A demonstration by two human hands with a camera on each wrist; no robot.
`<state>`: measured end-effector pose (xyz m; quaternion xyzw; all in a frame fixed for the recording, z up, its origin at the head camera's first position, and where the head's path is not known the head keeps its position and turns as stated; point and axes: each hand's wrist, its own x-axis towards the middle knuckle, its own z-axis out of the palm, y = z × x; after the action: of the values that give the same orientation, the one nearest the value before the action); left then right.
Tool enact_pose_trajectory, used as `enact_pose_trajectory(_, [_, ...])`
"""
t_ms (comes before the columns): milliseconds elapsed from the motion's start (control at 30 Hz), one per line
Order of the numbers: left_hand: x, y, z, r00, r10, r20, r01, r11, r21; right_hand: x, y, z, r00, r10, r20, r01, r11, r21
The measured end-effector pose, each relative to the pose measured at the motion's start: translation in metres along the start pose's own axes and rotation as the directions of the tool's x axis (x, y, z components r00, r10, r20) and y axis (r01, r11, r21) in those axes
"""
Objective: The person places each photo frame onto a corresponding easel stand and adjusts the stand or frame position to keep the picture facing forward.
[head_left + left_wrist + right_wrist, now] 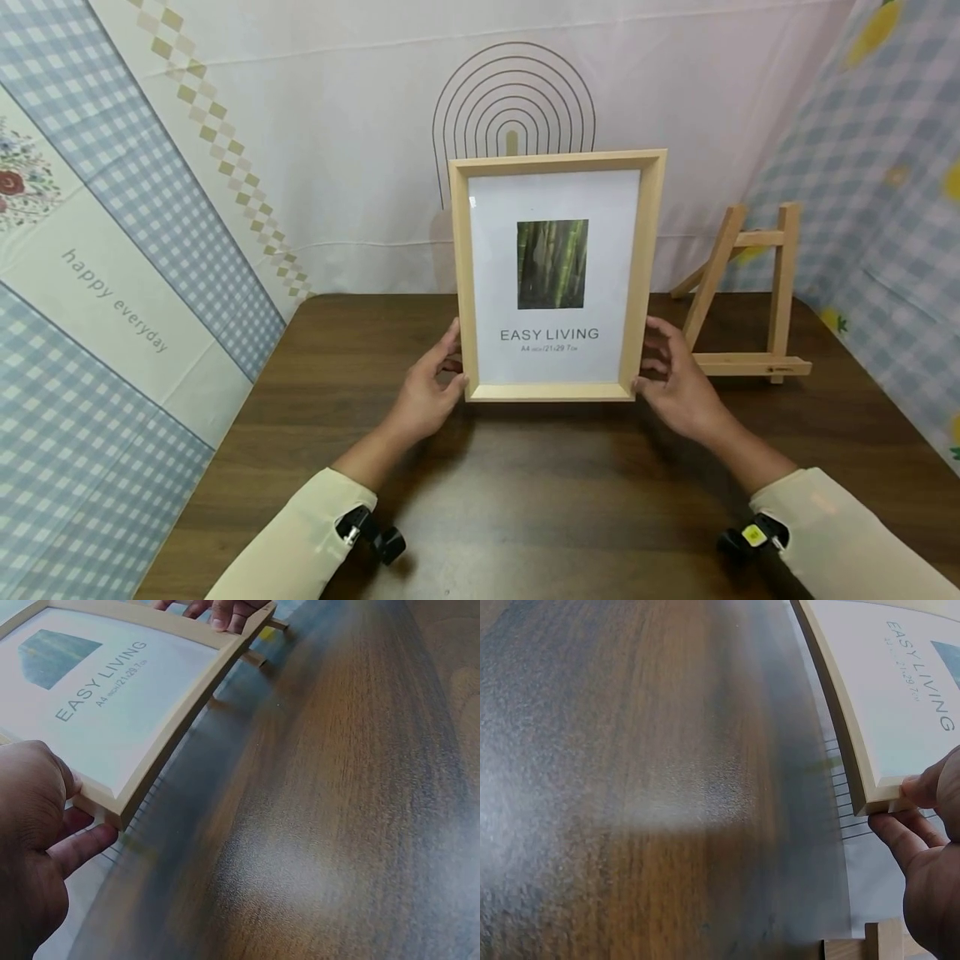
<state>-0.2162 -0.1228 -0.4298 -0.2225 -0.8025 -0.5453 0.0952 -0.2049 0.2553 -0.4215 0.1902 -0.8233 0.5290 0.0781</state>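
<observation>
A rectangular picture frame of pale wood (553, 279), deep-edged and upright, faces the viewer over a dark brown wood-grain table (517, 508), midway between the table's left and right edges and towards its far edge. It appears lifted off the surface, its lower edge level or nearly so. Inside is a white printed sheet (495, 267) with a green bamboo picture and the words "EASY LIVING".

The person's left hand (431, 387) and right hand (678, 387) each pinch one lower corner, thumb on the front border, fingers around the outer side.

The frame looks stiff and probably fairly light for its size. A glare spot suggests a clear pane; whether glass or plastic, I cannot tell, so it may be fragile. Smooth wood could slip, and the top may tip under so low a hold. The bare wooden sides seem the best place to grip, with fingers off the pane.

Near the table's far right corner stands a small light-wood easel (780, 283), just beside the right hand.
</observation>
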Motion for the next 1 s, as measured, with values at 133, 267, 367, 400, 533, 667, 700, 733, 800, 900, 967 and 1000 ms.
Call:
enact_pose_trajectory(133, [0.003,0.002,0.002,1.000,-0.002,-0.007,0.002,1.000,-0.008,0.001,0.001,-0.003,1.000,0.014,0.002,-0.014,1.000,-0.016])
enact_pose_trajectory(267, [0.005,0.002,0.003,1.000,-0.003,-0.012,0.003,1.000,-0.007,0.003,0.001,-0.005,1.000,0.019,0.001,-0.019,0.999,-0.031])
enact_pose_trajectory(367, [0.007,0.002,0.003,1.000,0.012,-0.005,-0.012,1.000,0.002,0.003,0.000,-0.007,1.000,0.022,-0.003,-0.022,0.999,-0.039])
enact_pose_trajectory(400, [0.008,0.002,0.003,1.000,0.017,-0.003,-0.017,1.000,0.002,0.003,0.000,-0.008,1.000,0.026,-0.004,-0.026,0.999,-0.044])
enact_pose_trajectory(533, [0.010,0.002,0.005,0.999,0.034,-0.001,-0.034,0.999,0.003,0.004,-0.002,-0.011,0.999,0.045,-0.005,-0.046,0.998,-0.053])
enact_pose_trajectory(667, [0.011,0.003,0.006,0.999,0.041,0.000,-0.040,0.999,0.010,0.005,-0.002,-0.013,0.999,0.043,-0.009,-0.044,0.998,-0.050])
enact_pose_trajectory(700, [0.012,0.003,0.007,0.999,0.042,0.001,-0.042,0.999,0.010,0.006,-0.002,-0.014,0.999,0.039,-0.012,-0.039,0.998,-0.050])
enact_pose_trajectory(733, [0.012,0.003,0.007,0.999,0.042,0.004,-0.042,0.999,0.011,0.006,-0.002,-0.014,0.999,0.036,-0.014,-0.037,0.998,-0.045])
enact_pose_trajectory(800, [0.013,0.004,0.008,0.999,0.042,0.012,-0.042,0.999,0.009,0.006,-0.002,-0.015,0.999,0.032,-0.019,-0.033,0.999,-0.041])
enact_pose_trajectory(900, [0.014,0.004,0.009,0.999,0.045,0.017,-0.045,0.999,0.012,0.006,-0.002,-0.017,0.999,0.029,-0.024,-0.030,0.999,-0.041])
enact_pose_trajectory(967, [0.015,0.004,0.010,0.999,0.050,0.014,-0.050,0.999,0.015,0.006,-0.002,-0.018,0.999,0.022,-0.024,-0.023,0.999,-0.038])
enact_pose_trajectory(1000, [0.015,0.004,0.010,0.999,0.053,0.011,-0.053,0.998,0.018,0.006,-0.002,-0.018,1.000,0.016,-0.022,-0.017,0.999,-0.036])
